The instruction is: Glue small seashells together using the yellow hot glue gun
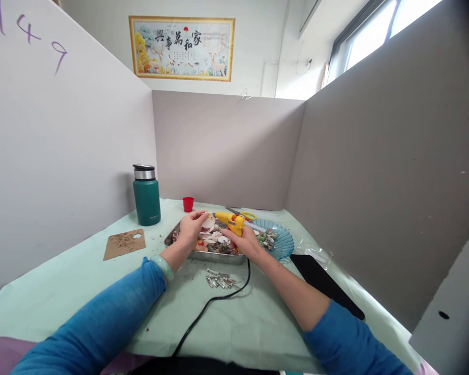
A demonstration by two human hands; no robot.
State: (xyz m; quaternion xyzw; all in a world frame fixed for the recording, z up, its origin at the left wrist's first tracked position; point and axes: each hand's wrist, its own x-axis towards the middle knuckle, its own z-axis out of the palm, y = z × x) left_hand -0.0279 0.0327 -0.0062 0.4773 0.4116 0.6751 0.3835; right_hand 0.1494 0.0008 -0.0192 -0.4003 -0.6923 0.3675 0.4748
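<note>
My right hand [244,242] is wrapped round a yellow hot glue gun [230,221], its nozzle pointing left and a pale glue stick [255,226] jutting from the back. A whitish seashell [208,223] is pinched in my left hand [191,227], close to the nozzle. I cannot tell whether nozzle and shell touch. Beneath both hands lies a metal tray [214,257] filled with shells and small bits. From the gun a black cord [211,301] runs down towards me.
Several metal hair clips [221,279] lie in front of the tray. A blue glass plate [285,242] with small pieces stands right, beside a black flat strip [324,284]. Scissors [248,214] and a red cup [188,204] sit behind. Left are a green bottle [146,200] and brown card [124,244].
</note>
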